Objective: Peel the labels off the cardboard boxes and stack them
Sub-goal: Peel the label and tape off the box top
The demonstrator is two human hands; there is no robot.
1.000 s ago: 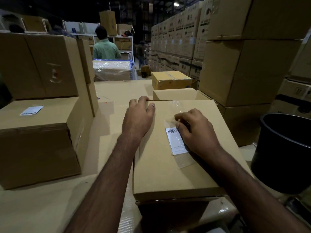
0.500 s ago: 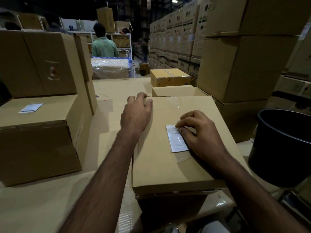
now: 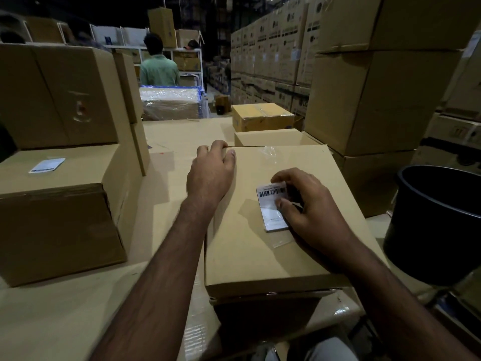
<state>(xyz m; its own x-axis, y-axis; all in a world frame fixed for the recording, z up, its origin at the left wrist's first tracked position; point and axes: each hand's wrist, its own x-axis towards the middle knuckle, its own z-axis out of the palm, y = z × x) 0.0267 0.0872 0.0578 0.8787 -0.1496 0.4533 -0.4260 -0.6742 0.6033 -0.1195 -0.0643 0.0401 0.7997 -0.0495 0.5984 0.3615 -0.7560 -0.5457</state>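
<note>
A flat brown cardboard box (image 3: 250, 254) lies in front of me on a cardboard-covered work surface. A white barcode label (image 3: 270, 204) under clear tape sits on the box top. My right hand (image 3: 309, 212) pinches the label's right edge between thumb and curled fingers, and the label's top edge is lifted. My left hand (image 3: 212, 173) grips the box's far left corner, fingers curled over the edge. To the left stands another box (image 3: 59, 222) with a white label (image 3: 46, 165) on its top.
A black round bin (image 3: 437, 225) stands at the right. Tall stacks of cartons (image 3: 364, 100) rise behind the box on the right, and large boxes (image 3: 59, 95) on the left. A person in a green shirt (image 3: 159, 69) stands far back. A yellowish box (image 3: 263, 117) sits beyond.
My right hand has gone from picking at the label's top edge to pinching its right side; the label's upper part now lifts off the box. My left hand stays on the corner.
</note>
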